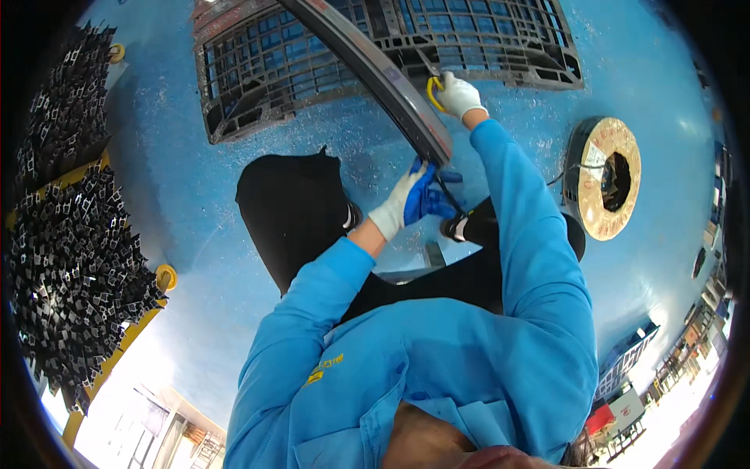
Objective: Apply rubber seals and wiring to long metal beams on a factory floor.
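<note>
A bundle of long dark profiles [375, 72] slants from the top edge down toward me, its far part over a black plastic pallet [312, 76]. My left hand [414, 197], in a white glove with blue-coated fingers, holds the bundle's near end, the fingers partly round it. A thin black strap or cord [448, 192] runs past these fingers. To the right of the bundle, my right hand [459, 95], in a white glove, is closed on scissors [434, 87] with yellow handles. Their blades point up and away over the pallet, apart from the bundle.
A coil of black strap on a cardboard-faced reel [617, 152] stands on the blue floor [187, 195] at the right. Large stacks of dark profiles [70, 281] sit in a yellow-edged rack at the left. My black-clad knees flank the bundle's near end.
</note>
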